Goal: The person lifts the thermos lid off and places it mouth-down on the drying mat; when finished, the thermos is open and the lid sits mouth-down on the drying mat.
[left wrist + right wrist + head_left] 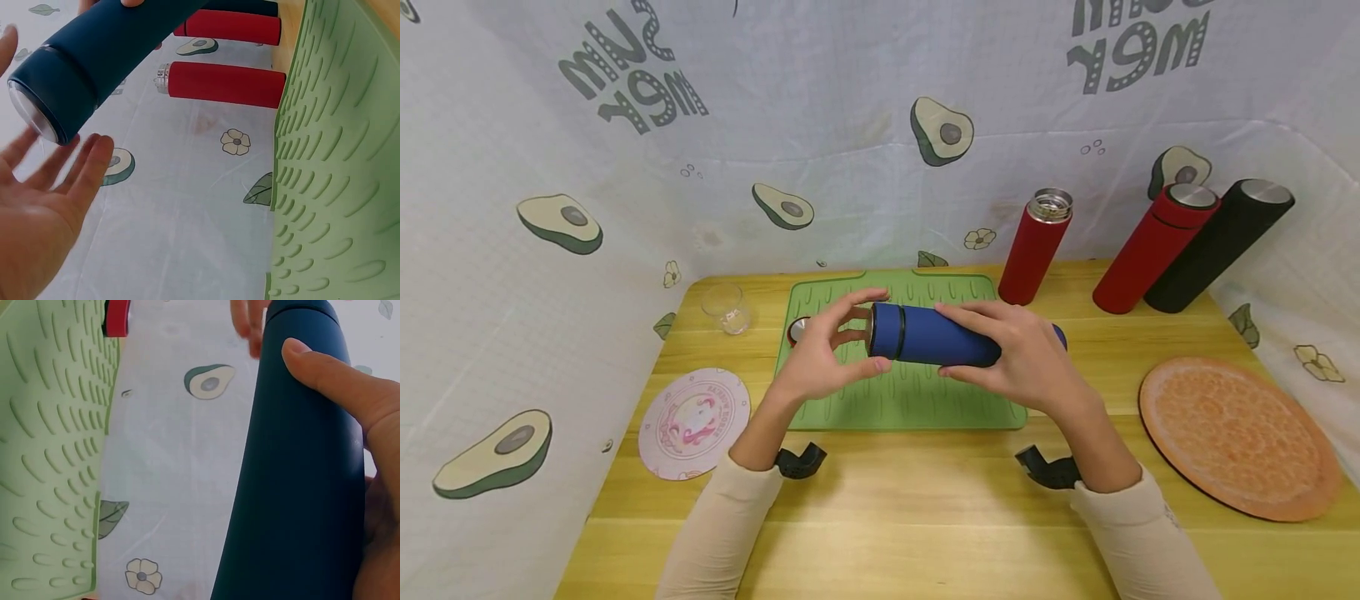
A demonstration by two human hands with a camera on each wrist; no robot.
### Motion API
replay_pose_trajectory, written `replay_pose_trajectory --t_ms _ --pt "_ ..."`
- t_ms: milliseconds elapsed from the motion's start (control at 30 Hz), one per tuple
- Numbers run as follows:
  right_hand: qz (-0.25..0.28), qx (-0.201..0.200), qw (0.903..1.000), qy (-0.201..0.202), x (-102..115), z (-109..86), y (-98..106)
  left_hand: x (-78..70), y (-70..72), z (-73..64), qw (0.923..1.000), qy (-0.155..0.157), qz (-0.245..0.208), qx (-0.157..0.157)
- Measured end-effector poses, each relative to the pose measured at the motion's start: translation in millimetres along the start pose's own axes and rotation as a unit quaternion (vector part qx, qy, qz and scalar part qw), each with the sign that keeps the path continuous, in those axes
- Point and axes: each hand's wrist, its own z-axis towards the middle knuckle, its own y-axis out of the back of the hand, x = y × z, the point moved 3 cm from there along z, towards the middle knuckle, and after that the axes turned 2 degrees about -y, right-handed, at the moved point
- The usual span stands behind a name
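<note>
A blue thermos flask (951,335) is held on its side over the green mat, its capped end toward the left. My right hand (1026,354) grips its body, thumb on one side and fingers round the other. At the capped end, my left hand (820,350) is spread, fingers and thumb apart on either side of the blue cap (887,331). The left wrist view shows that hand (47,200) with fingers extended beside the cap's silver top (32,112). A red cap with a silver top (797,331) sits on the mat, partly behind my left hand.
Beyond the green ridged mat (902,408) stands a lidless red flask (1033,254). Farther right are a capped red flask (1153,250) and a black flask (1217,246). A glass (727,310) and pink round mat (695,423) lie left; an orange round mat (1236,437) lies right.
</note>
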Motion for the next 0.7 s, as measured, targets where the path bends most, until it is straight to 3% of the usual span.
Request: replay_pose_trajectory --t_ms 133,267,533,700 --pt "0.009 0.003 1.0000 -0.002 -0.5 -0.4 -0.1 -4.0 -0.5 0.0 0.9980 -0.056 -0.008 0.028" --pt "0.020 0.006 0.9998 -0.006 -0.8 -0.5 0.3 -7.6 1.2 -0.2 0.9955 -0.080 -0.030 0.041" --pt "0.038 0.013 0.9991 -0.017 -3.4 -0.6 1.7 -8.1 4.4 0.6 0.9930 -0.091 -0.057 0.049" --pt "0.029 0.015 0.9993 -0.019 -4.0 -0.8 1.4 -7.2 4.6 0.1 0.9947 -0.072 -0.065 0.036"
